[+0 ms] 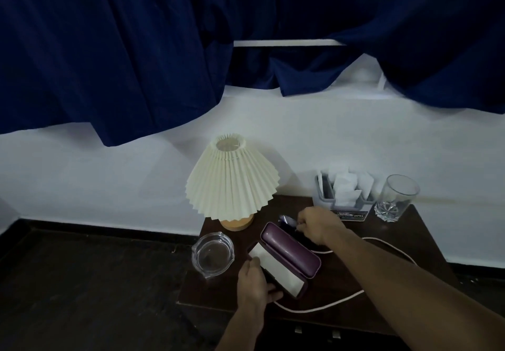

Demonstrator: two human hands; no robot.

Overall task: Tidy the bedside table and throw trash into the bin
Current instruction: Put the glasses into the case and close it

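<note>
Left hand (254,285) grips open case (290,252); right hand (317,227) pinches shiny item (285,219) behind it; stowing inside likely follows.

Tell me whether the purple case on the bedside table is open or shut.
Open: the purple case has its two halves spread apart, pale lining showing, and the left hand holds the near half.
</note>
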